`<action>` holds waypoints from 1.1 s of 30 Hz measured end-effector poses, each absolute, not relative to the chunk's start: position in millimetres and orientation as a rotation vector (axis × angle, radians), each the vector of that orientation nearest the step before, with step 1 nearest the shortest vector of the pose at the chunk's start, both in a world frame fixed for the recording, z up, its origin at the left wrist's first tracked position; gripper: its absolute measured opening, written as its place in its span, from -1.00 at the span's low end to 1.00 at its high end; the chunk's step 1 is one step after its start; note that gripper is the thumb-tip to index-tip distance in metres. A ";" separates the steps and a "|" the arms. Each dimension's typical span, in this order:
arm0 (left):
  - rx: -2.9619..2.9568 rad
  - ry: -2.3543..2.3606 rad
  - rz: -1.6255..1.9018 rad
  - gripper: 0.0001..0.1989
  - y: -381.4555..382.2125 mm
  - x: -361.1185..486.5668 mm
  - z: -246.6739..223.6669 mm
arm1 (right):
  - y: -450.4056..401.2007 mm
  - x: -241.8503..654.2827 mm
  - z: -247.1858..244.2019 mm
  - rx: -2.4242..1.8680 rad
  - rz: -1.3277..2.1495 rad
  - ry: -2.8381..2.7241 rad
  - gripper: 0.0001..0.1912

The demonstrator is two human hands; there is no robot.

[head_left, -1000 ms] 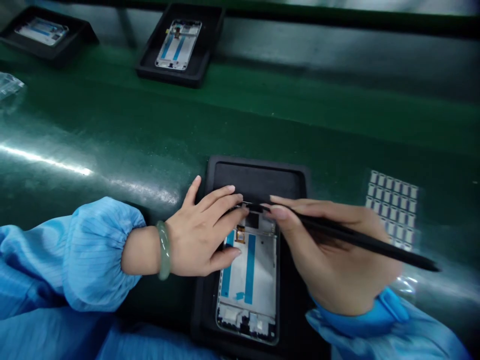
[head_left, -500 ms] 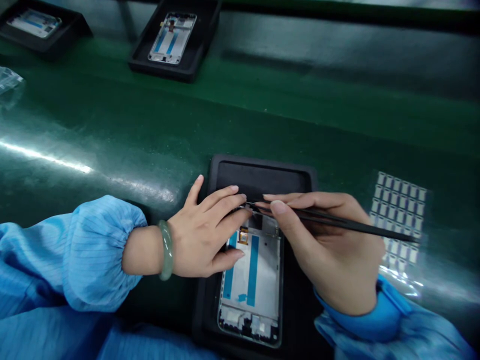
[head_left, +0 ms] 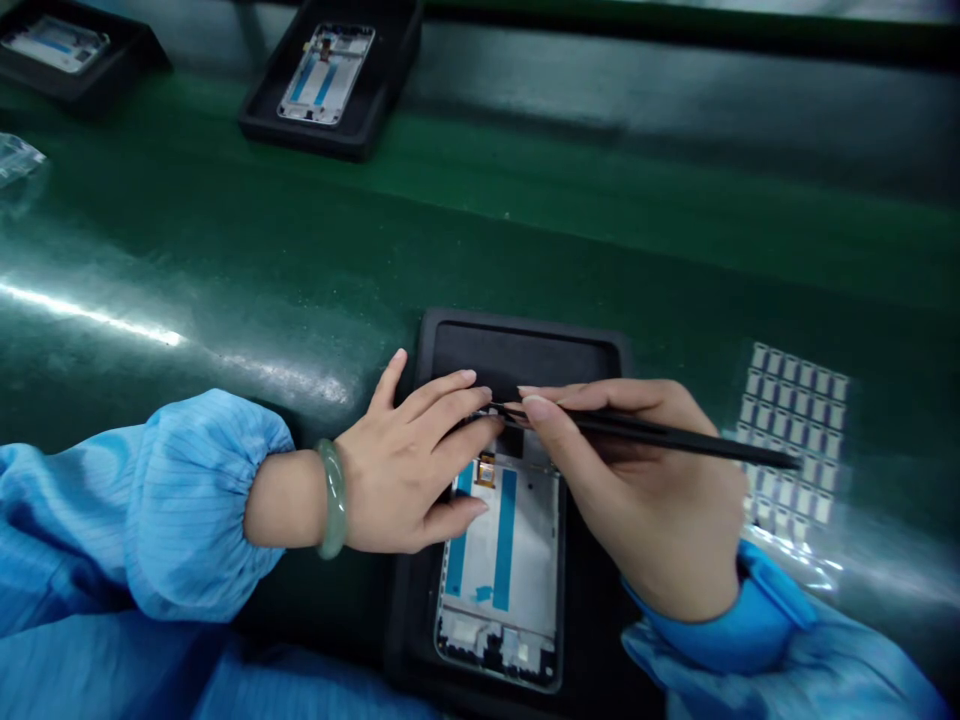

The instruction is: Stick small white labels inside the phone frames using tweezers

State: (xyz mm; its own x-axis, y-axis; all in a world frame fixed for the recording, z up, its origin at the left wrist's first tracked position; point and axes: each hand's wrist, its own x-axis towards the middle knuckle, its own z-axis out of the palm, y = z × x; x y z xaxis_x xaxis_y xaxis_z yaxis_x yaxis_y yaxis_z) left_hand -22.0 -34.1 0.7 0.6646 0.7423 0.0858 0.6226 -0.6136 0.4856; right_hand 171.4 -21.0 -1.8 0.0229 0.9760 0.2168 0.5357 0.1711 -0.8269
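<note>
A silver phone frame with blue strips and a small orange flex part lies in a black tray. Spread over its upper left edge is my left hand, fingers apart, fingertips resting near the frame's top. My right hand is closed on black tweezers, whose tips point left and meet the top of the frame beside my left fingertips. What lies between the tips is too small to tell.
A sheet of small pale parts lies on the green table at the right. Two more black trays with phone frames stand at the back left. A clear plastic bag is at the left edge.
My right hand and the tweezers have shifted slightly left, and the rear end of the tweezers has swung left. My left hand has stayed in place.
</note>
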 end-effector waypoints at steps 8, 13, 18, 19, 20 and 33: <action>2.465 1.061 0.389 -0.49 -33.4 -22.9 0.7 | -21.4 169.3 2.5 -1.479 0.783 -1.429 -0.84; 2.460 1.059 0.399 -0.48 -33.5 -22.5 0.4 | -24.2 170.3 -0.6 -1.466 0.688 -1.557 -0.83; 2.461 1.066 0.396 -0.48 -33.3 -22.1 0.5 | -24.0 170.3 -0.2 -1.394 0.624 -1.630 -0.81; 2.460 1.067 0.390 -0.47 -33.2 -22.0 0.6 | -23.6 171.0 0.3 -1.378 0.630 -1.642 -0.81; 2.458 1.069 0.384 -0.47 -33.1 -22.0 0.7 | -23.1 172.2 0.7 -1.366 0.641 -1.648 -0.81; 2.460 1.068 0.393 -0.48 -34.0 -21.8 0.3 | -16.7 180.3 -0.4 -1.425 0.688 -1.739 -0.87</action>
State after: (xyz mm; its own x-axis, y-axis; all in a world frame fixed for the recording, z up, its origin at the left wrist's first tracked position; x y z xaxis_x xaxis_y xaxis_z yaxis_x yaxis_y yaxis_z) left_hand -21.8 -34.0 0.3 0.6634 0.7432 0.0866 0.6221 -0.6123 0.4879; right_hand 180.3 -16.7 -0.4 -0.0780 0.9717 0.2231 0.5560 0.2281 -0.7993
